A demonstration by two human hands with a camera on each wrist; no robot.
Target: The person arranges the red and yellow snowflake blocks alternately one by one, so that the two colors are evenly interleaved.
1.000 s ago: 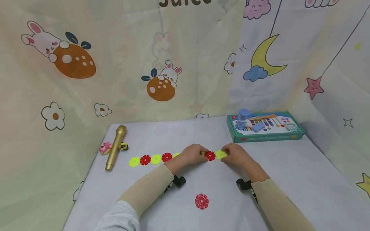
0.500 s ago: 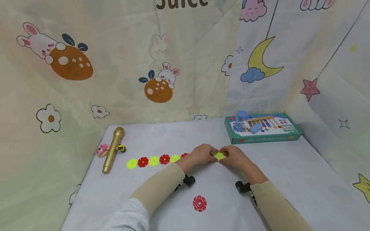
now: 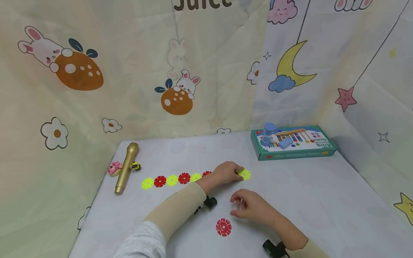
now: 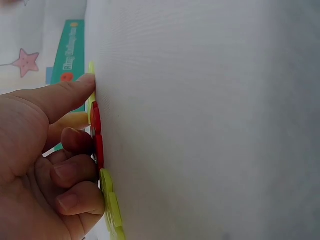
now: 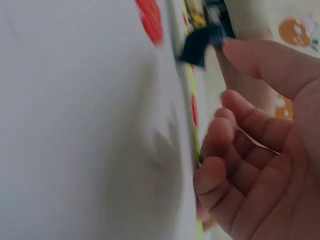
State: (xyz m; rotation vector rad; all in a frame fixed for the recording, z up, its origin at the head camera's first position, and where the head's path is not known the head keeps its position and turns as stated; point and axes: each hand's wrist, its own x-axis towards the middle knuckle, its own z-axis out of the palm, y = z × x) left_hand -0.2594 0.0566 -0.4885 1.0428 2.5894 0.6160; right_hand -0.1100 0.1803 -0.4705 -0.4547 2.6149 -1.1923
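Note:
Flat yellow-green and red notched snowflake discs lie in an alternating row; the leftmost is a yellow disc (image 3: 147, 183). At the row's right end my left hand (image 3: 222, 173) pinches a yellow-green snowflake disc (image 3: 246, 175) between thumb and forefinger. In the left wrist view, its other fingers curl against a red disc (image 4: 98, 150) and a yellow disc (image 4: 111, 205). The left hand hides part of the row in the head view. My right hand (image 3: 253, 206), fingers loosely bent and holding nothing, hovers above and right of a single red snowflake disc (image 3: 223, 227) near the front.
At the back right lies a green game box (image 3: 297, 156) with a blue hourglass-shaped piece (image 3: 268, 134) and a blue block (image 3: 285, 143) on it. A gold microphone (image 3: 127, 168) lies at the left, between a pink toy (image 3: 114, 168) and a yellow-black toy (image 3: 136, 166).
My left hand has slid right along the row to the last yellow disc. My right hand has let go of that disc and moved back towards the lone red disc.

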